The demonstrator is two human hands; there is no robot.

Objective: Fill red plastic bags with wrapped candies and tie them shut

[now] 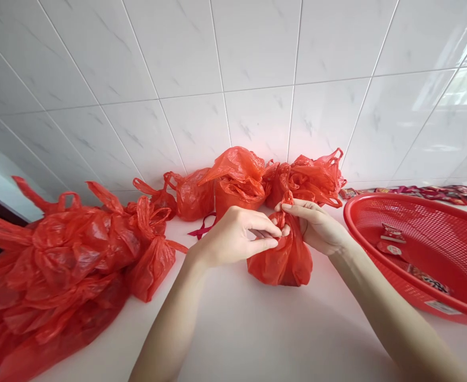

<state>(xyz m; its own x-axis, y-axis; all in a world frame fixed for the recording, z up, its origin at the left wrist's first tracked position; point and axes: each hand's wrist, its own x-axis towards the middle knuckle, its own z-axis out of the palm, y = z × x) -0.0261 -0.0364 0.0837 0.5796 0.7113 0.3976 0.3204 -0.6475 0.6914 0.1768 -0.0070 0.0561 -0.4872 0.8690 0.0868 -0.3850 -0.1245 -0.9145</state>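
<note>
A filled red plastic bag [283,265] stands on the white table in front of me, its top gathered and twisted. My left hand [241,233] pinches the gathered part from the left, thumb and fingertips together on the plastic. On the other side, my right hand [317,225] grips the twisted handles near the top between thumb and fingers. What the bag contains is hidden by the plastic.
A heap of tied red bags [70,249] covers the left side. More red bags [237,178] line the tiled wall [257,48]. At right stands a red mesh basket [408,204] with a few small packets [390,246]; wrapped packets [428,193] lie behind it. A dark pink ribbon [199,232] lies mid-table.
</note>
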